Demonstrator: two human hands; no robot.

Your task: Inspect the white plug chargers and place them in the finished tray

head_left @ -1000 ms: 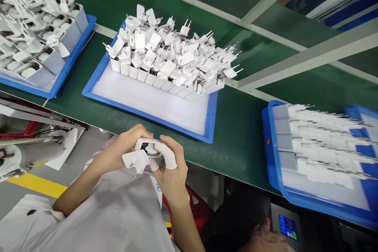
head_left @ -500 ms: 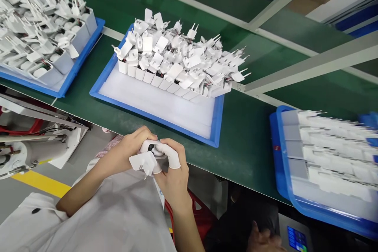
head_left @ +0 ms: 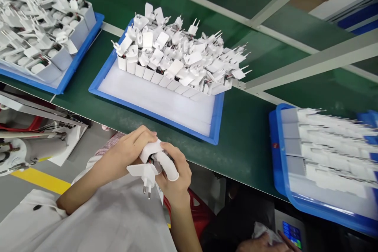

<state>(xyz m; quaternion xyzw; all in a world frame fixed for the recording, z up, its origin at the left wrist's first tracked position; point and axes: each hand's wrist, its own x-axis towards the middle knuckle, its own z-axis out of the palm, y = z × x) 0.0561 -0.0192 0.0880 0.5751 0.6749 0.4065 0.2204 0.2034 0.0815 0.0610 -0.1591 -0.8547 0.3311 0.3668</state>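
Between my two hands is a white plug adapter (head_left: 151, 149), held near the bench's front edge. Its housing is open at the end toward me, and some wiring shows inside. The cap with two metal pins (head_left: 147, 173) hangs loose from that end, pins pointing down. My left hand (head_left: 130, 151) wraps the housing from the left, fingers over its top. My right hand (head_left: 177, 177) grips it from the right; a white finger cot (head_left: 167, 166) covers one finger, which lies at the opening. The fingertips beneath the adapter are hidden.
A blue tray (head_left: 153, 117) with rows of similar open adapters (head_left: 177, 55) stands ahead on the green bench (head_left: 242, 141). Another loaded tray (head_left: 79, 57) is at left, and a third (head_left: 279, 157) at right. A co-worker's hand (head_left: 262, 244) shows at bottom right.
The adapter has tilted in my hands, so its cap now hangs with both pins downward. The co-worker's hand has shifted and clear plastic now shows by it.
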